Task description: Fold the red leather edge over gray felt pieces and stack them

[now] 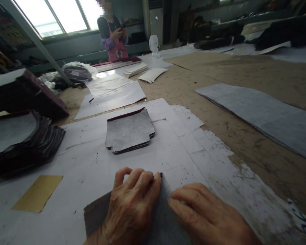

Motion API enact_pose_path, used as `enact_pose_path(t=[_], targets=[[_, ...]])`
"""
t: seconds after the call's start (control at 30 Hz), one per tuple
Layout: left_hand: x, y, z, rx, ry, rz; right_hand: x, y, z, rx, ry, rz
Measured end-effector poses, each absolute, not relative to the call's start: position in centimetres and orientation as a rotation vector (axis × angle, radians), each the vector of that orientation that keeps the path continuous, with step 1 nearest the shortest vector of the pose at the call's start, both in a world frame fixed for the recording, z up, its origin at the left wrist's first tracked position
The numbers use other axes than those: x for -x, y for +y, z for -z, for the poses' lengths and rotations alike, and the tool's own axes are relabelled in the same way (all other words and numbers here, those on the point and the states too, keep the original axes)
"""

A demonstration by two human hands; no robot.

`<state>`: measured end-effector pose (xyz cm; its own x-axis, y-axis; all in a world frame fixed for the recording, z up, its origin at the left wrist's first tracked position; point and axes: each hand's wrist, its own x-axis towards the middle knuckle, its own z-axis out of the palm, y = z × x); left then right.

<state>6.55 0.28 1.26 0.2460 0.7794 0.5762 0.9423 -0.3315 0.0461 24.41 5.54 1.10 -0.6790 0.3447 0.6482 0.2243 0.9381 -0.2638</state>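
Observation:
A grey fabric piece [165, 211] lies on the white paper in front of me, its left part [98, 211] darker and brownish. My left hand [135, 204] presses down over it with fingers curled, thumb and fingertips closed at the dark top corner. At the piece's right edge is my right hand [209, 214], fingers pressed together and fingertips touching the edge. A small pale spot shows between those fingers; I cannot tell what it is. Beyond my hands sits a small stack of cut grey pieces [130, 131] with a maroon strip along its far edge.
At left stand a thick pile of dark-edged pieces [15, 136] and a maroon block [28, 92]. A yellow-brown card [38, 194] lies nearer. Long grey sheets [257, 112] lie at right. Further back are white sheets [112, 98], a small fan [154, 44] and a person in a pink apron [117, 47].

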Motion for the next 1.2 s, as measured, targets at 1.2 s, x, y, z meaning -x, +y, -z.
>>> enact_pose_path(t=[1.2], targets=[[-2.5,-1.9,-1.3,2.386,-1.557,0.781,-22.2,8.0,-2.0,0.222,-2.540,0.048]])
